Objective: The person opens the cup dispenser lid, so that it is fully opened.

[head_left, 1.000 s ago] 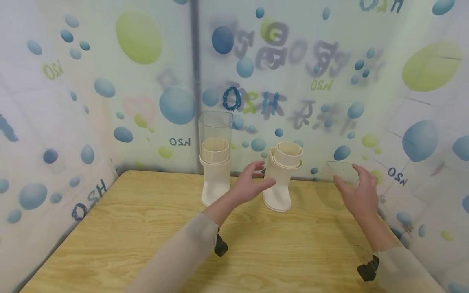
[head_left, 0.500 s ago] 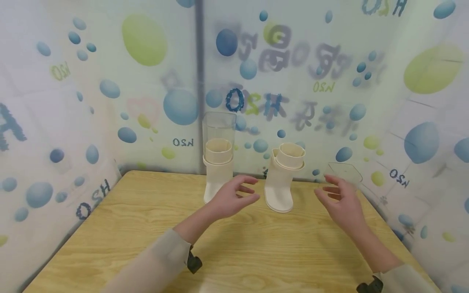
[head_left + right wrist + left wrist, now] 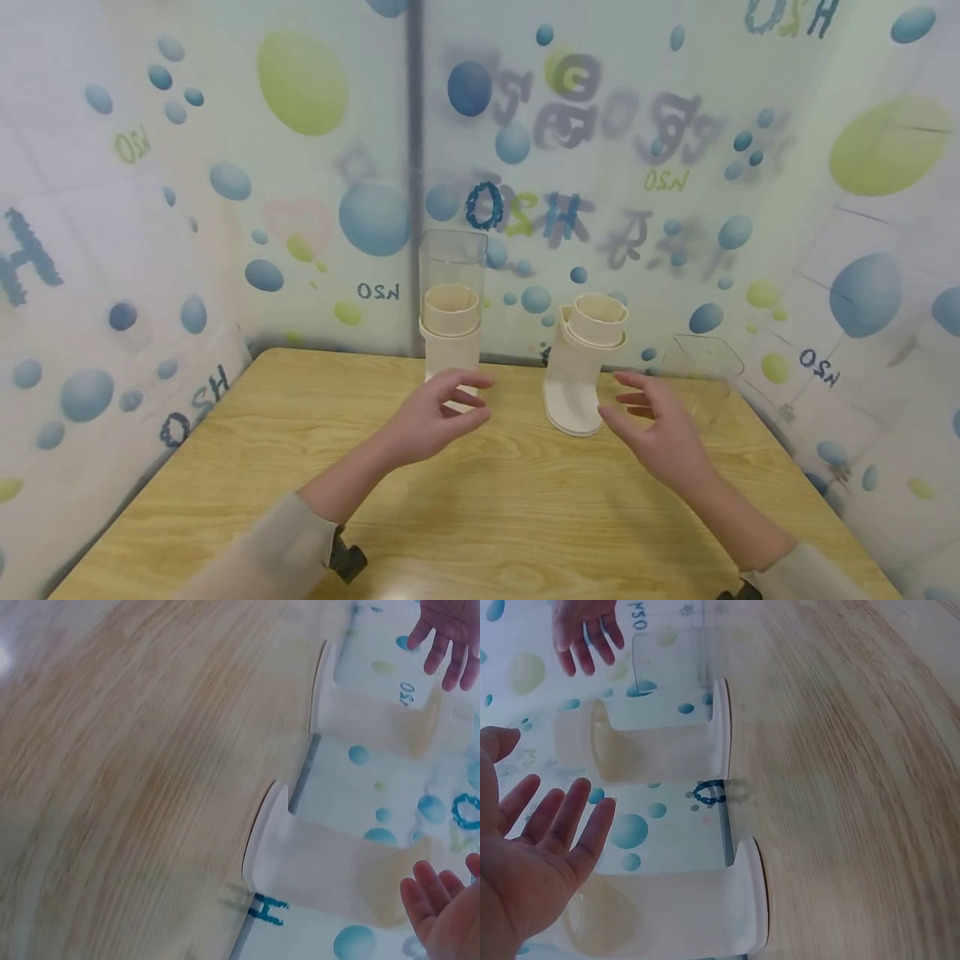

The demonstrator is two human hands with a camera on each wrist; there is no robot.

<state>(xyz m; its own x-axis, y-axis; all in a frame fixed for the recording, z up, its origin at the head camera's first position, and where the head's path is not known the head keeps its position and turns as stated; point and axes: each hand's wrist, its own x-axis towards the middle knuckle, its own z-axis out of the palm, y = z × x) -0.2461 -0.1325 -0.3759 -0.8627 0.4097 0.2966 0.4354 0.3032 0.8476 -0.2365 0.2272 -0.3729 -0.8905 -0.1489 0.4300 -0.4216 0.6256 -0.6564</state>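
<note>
Two cream plastic stands with round collars and flat rounded feet are upright near the back of the table. The left stand (image 3: 452, 350) carries a clear box-like container (image 3: 453, 250), open at the top. Nothing sits on the collar of the right stand (image 3: 576, 379). My left hand (image 3: 431, 421) is in the air in front of the left stand, fingers spread and relaxed, hiding its foot. To the right of the other stand, my right hand (image 3: 660, 433) hovers with bent, loose fingers and holds nothing. A second clear container (image 3: 701, 358) stands behind it, partly hidden.
The wood-grain table (image 3: 517, 500) runs back to a wall sheet (image 3: 510, 100) printed with blue and green drops and letters. Similar sheets close off both sides. Each wrist wears a small black camera (image 3: 348, 560) on a strap.
Both hands have drawn back toward the person and leftward, the right one away from the clear container on the right. The stands and containers keep their places; the head view has shifted slightly.
</note>
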